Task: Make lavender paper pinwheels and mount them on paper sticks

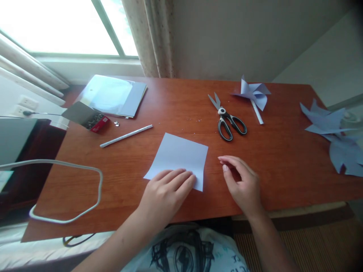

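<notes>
head view: left hand [167, 190] flat on smooth square paper [183, 153], right hand [244, 183] loosely curled

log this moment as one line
left hand: on paper sheet | right hand: off sheet | scissors: blades apart, on table

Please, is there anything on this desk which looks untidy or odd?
Slightly untidy: tiny specks lie scattered on the desk left of the scissors, whose blades stand open. A white cable loops over the desk's left side, looking stray. The paper under the left hand shows no visible damage.
</notes>
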Motion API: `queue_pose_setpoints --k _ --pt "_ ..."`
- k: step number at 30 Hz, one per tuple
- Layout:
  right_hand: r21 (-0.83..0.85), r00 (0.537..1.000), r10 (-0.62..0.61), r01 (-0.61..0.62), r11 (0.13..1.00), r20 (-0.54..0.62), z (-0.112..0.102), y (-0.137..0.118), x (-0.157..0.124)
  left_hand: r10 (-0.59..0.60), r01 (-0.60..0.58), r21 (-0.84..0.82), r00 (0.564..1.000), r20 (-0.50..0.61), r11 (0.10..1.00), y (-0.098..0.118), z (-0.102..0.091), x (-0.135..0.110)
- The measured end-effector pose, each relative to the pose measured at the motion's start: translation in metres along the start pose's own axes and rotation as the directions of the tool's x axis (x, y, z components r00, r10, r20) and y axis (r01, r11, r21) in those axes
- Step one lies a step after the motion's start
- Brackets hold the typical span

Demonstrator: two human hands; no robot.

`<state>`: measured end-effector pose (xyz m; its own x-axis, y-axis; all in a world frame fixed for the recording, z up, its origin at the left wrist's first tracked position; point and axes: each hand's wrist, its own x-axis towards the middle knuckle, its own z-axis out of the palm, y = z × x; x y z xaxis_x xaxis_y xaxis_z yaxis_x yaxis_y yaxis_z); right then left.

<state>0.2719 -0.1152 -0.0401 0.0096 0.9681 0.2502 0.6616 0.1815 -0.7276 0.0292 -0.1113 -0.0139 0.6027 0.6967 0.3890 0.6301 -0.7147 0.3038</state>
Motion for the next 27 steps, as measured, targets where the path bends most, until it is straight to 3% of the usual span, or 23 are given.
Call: queue_pose_setpoints --k 2,5,7,11,15,21,25,27 --pt "-0.011 1.000 -0.001 0.001 1.000 -0.003 0.000 0.000 0.000 -0.005 0.004 0.029 0.999 0.039 1.000 -0.002 -0.003 0.013" --pt "-0.029 1.000 -0.008 0.008 1.000 -0.002 0.001 0.002 -0.002 -0.075 0.051 0.124 0.976 0.205 0.991 -0.009 -0.006 0.040" --pt "-0.045 1.000 -0.018 0.018 0.999 -0.004 0.001 0.003 -0.003 -0.104 0.067 0.176 0.972 0.209 0.982 -0.017 -0.008 0.058" --pt "-0.060 1.000 -0.028 0.028 0.998 -0.002 0.000 0.003 -0.003 -0.149 0.118 0.253 0.983 0.108 0.960 -0.026 -0.009 0.076" --pt "-0.070 1.000 -0.029 0.029 0.997 -0.002 0.000 0.003 -0.002 -0.077 0.064 0.213 0.995 0.055 0.975 -0.012 -0.012 0.065" --pt "-0.043 0.999 -0.049 0.049 0.998 0.006 -0.001 0.002 -0.001 0.012 -0.010 0.065 0.999 -0.030 0.998 0.005 -0.009 0.030" --pt "0.009 0.981 -0.184 0.184 0.983 0.064 -0.003 -0.004 -0.002 0.030 -0.033 -0.121 0.999 -0.033 0.992 -0.004 0.002 0.007" --pt "0.032 0.954 -0.270 0.268 0.963 0.130 -0.003 -0.010 -0.005 -0.017 0.013 -0.217 1.000 -0.019 0.976 -0.008 0.006 -0.001"
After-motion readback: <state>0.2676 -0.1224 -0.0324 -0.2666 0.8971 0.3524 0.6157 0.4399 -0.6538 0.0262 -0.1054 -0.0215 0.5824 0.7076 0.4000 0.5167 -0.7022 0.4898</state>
